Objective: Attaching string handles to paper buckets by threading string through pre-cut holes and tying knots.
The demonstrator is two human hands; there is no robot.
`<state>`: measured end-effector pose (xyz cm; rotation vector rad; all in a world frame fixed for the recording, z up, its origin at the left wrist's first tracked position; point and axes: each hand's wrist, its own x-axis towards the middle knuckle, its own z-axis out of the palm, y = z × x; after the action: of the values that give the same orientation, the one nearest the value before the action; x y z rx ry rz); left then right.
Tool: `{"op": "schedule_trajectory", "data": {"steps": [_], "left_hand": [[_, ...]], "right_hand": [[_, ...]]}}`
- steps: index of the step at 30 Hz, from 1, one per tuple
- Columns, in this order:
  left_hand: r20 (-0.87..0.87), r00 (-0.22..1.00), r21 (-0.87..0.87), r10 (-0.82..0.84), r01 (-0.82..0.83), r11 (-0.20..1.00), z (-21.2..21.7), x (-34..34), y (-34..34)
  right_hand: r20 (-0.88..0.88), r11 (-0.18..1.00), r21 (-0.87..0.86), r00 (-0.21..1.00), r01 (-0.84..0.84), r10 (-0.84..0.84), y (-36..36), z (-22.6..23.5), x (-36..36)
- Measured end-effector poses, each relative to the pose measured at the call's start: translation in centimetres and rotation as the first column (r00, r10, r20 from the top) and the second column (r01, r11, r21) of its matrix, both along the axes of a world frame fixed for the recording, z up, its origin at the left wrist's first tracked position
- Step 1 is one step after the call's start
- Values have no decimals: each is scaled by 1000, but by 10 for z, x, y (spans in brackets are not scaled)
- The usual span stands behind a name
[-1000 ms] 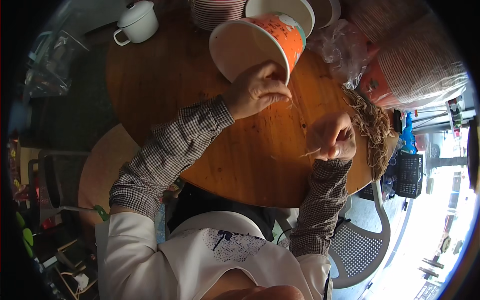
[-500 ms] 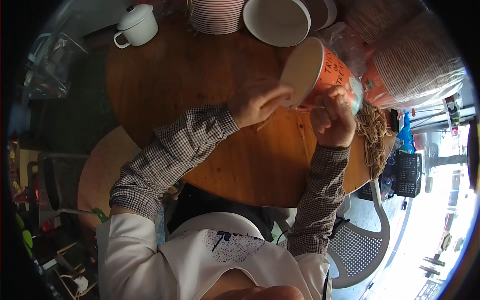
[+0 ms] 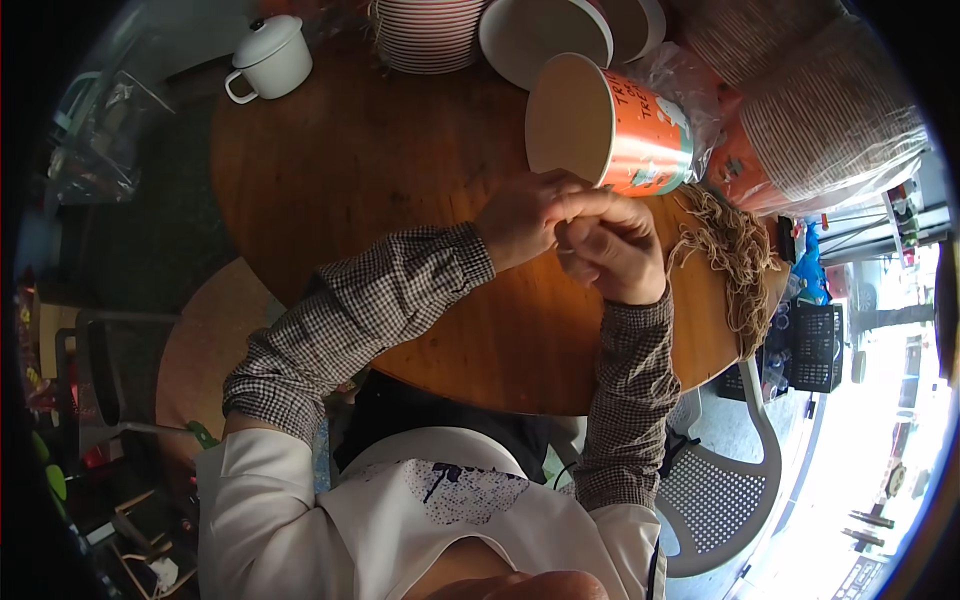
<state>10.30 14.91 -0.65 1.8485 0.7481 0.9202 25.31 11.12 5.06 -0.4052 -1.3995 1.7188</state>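
My left hand (image 3: pixel 522 222) and my right hand (image 3: pixel 622 252) meet over the table, just on the near side of an orange printed paper bucket (image 3: pixel 652 130). Both are closed, with fingertips pinched together; what they hold, if anything, is hidden or too small to name. The bucket lies on its side, its pale open mouth facing left and its base right. My fingers overlap its lower rim in the picture; whether they touch it I cannot tell. To the right of my right hand, a bundle of tan string (image 3: pixel 745 275) drapes over the table edge.
Nested paper buckets (image 3: pixel 830 125) in clear plastic stand at the far right. A red-rimmed stack (image 3: pixel 428 35) and a tipped pale container (image 3: pixel 545 45) sit at the table's back. A lidded white mug (image 3: pixel 275 62) is far left. A grey chair (image 3: pixel 715 500) stands near right.
The bucket has shifted left and turned more level. My right hand has come left and down from in front of it to meet my left hand, which moved slightly right.
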Motion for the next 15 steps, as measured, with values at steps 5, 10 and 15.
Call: {"op": "schedule_trajectory", "data": {"steps": [5, 10, 15], "left_hand": [[97, 854, 801, 511, -371, 469, 18, -22, 21], [279, 832, 785, 479, -485, 385, 42, -45, 23], [37, 868, 861, 494, -278, 425, 67, -57, 2]], "right_hand": [[-156, 992, 128, 988, 11, 10, -7, -3, 7], [-365, 986, 164, 931, 38, 25, 2, 1, 23], [-409, 965, 259, 908, 28, 83, 5, 5, 33]]}}
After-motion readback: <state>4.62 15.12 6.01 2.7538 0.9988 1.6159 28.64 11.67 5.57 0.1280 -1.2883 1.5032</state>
